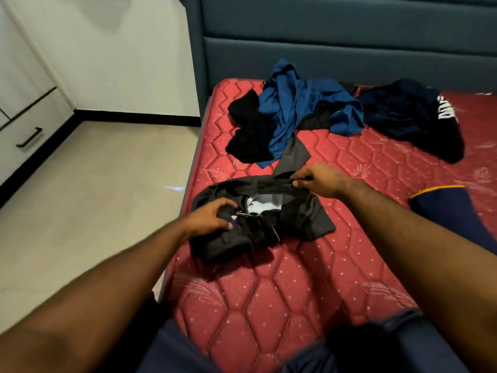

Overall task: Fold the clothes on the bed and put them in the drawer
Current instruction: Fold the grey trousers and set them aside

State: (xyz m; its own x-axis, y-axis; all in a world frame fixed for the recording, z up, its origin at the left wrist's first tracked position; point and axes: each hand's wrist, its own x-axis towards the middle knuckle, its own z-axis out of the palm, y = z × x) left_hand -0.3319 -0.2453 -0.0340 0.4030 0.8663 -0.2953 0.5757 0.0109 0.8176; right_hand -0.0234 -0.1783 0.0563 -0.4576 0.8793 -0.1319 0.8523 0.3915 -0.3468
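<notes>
A dark grey, crumpled garment (293, 214) with a pale inner lining showing lies on the red quilted mattress (282, 297) of the bed, close to its left edge. The left hand (212, 215) rests on the garment's near left part, its fingers curled down into a bunched fold of the cloth. The right hand (317, 180) is at the garment's far edge, thumb and fingers pinching the fabric there.

Farther up the mattress, near the padded dark teal headboard (336, 36), lies a loose heap: a bright blue shirt (293, 109) draped over a black piece of clothing (250, 130), with a strip of grey cloth (293, 154) sticking out below them toward the right hand. To the right, apart from that heap, sits a navy garment with white lettering (411, 117). At the right edge of the view is a navy cloth with a yellow trim line (451, 208).

On the left, across the pale tiled floor (80, 197), stands a white cabinet with drawers and a black bar handle (28, 137); the drawers are closed.
</notes>
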